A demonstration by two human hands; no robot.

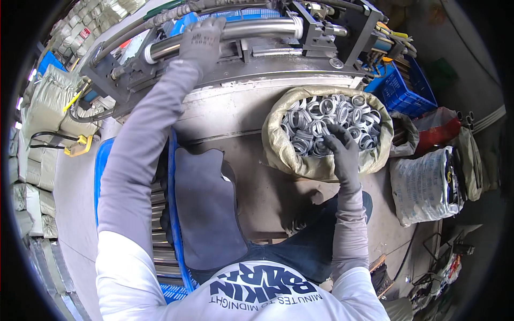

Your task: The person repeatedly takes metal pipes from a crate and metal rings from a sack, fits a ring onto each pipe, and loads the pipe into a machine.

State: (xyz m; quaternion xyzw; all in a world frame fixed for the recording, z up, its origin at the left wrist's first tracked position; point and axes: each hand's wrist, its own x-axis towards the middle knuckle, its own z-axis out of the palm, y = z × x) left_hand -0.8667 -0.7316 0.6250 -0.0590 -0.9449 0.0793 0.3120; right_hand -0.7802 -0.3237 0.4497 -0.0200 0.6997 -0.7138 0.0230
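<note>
Rings [320, 109] heap in the sack [276, 155] just under the right hand [344, 155], while the left hand [202, 43], well apart, lies over the metal tube [257, 29] running left to right across the machine [284, 66], either grip unclear.

Grey floor [77, 208]; pale wrapped bundles [40, 172] stacked at left; right side dimmer.

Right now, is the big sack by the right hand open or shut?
Open: the sack has its mouth spread wide, and many rings show inside.
</note>
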